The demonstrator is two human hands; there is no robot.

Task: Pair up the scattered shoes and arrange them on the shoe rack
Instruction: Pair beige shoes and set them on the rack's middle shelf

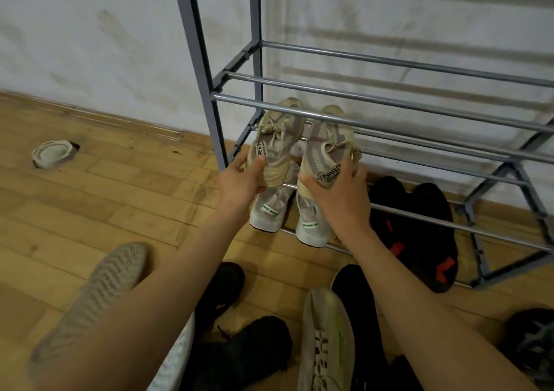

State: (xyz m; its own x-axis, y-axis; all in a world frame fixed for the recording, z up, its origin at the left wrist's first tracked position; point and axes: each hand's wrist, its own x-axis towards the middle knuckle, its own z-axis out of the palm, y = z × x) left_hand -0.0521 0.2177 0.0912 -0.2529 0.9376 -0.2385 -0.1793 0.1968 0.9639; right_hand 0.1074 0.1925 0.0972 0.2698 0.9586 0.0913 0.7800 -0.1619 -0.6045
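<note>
My left hand grips the heel of a beige knit sneaker. In my right hand is the heel of its twin. Both toes poke between the bars of the grey metal shoe rack, at the left end of a lower tier. On the bottom tier under them stands a pair of pale grey sneakers, heels toward me. Right of those sits a pair of black sneakers with red marks.
Loose shoes lie on the wooden floor near me: an upturned grey-soled shoe, black shoes, a cream shoe with green laces, a dark one at the far right. A round pale object lies by the wall.
</note>
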